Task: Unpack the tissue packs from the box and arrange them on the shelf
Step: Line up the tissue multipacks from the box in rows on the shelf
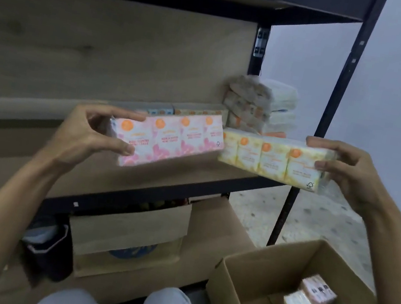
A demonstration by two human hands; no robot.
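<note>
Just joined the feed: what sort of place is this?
Likely a stockroom or shop back room: a metal shelf with stacked tissue packs, an open cardboard box of more, bare concrete floor.

Views: one only, head-worn, wide-angle; nothing shared with another.
Position: low, close before the shelf, knees at bottom edge.
Facing: forward and slightly down, along both forearms.
Nearness: both hands within arm's reach, mid-frame.
Lower right: open box, seen from above.
Edges: straight posts bow outward.
</note>
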